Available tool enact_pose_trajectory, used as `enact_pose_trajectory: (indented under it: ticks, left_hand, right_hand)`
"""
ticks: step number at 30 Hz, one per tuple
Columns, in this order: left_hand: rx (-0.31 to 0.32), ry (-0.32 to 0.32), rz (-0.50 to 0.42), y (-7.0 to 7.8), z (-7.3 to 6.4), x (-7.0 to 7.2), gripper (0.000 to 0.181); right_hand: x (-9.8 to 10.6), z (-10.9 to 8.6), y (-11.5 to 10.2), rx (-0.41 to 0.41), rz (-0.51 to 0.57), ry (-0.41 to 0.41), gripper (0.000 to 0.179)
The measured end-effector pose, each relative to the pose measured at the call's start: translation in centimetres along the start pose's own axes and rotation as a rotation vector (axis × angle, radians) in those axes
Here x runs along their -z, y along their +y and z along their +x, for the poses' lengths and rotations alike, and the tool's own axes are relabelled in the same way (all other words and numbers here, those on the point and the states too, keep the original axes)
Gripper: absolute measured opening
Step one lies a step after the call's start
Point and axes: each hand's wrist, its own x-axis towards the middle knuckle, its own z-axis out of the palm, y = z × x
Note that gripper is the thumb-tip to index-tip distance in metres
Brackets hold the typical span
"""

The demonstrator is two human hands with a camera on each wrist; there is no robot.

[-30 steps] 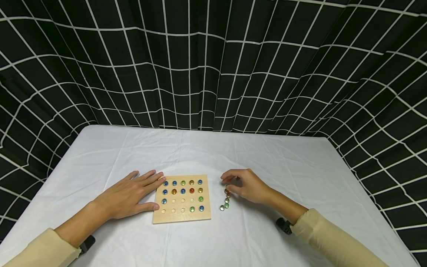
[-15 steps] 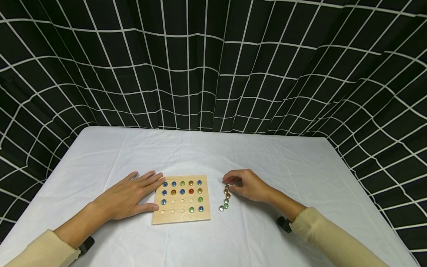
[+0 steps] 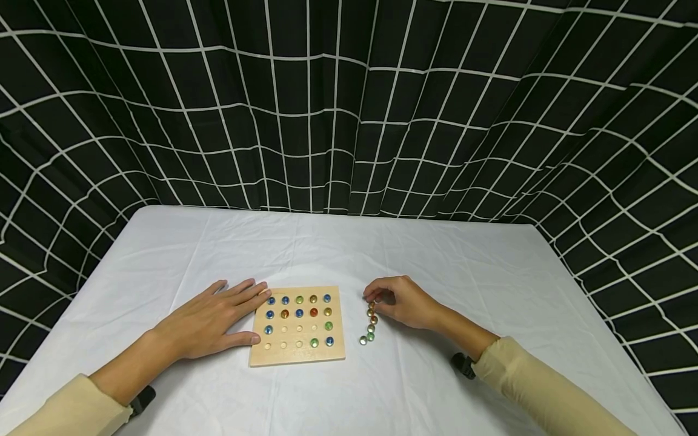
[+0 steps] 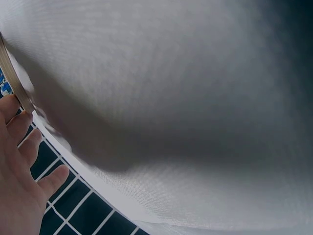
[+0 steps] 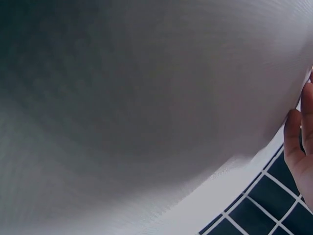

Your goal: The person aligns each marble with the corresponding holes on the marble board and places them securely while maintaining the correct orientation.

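Observation:
My left hand [image 3: 212,319] lies spread on the left side of a wooden board [image 3: 299,357], with its thumb and a fingertip on the board's edge. Coloured glass gems, such as a red one [image 3: 313,312] and a green one [image 3: 328,326], sit in several of the board's round hollows; other hollows are bare. To the board's right, several loose glass gems form a wavy line on the cloth. At its far end, the curled fingers and thumb of my right hand [image 3: 403,303] pinch an amber glass gem [image 3: 372,304]. Both wrist views miss that contact.
A white cloth [image 3: 463,266] covers the table. Behind and at both sides hangs a black curtain [image 3: 305,121] with a white grid. A pale green gem [image 3: 363,340] marks the near end of the loose line.
My right hand has drawn back slightly to the right from the gem line, so more of the gems show at its far end. The left hand and the board stay put.

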Motion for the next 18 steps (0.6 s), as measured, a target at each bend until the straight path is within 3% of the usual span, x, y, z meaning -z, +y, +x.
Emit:
enact_pose_trajectory:
  ticks: [7,18]
  left_hand:
    - [-0.001,0.003,0.004,0.0,0.0,0.0,0.082]
    - [0.0,0.002,0.005,0.0,0.0,-0.1,0.082]
  right_hand:
    - [0.1,0.2,-0.4,-0.019,-0.008,0.015,0.023]
    - [-0.5,0.7,-2.2,0.043,0.052,0.023,0.025]
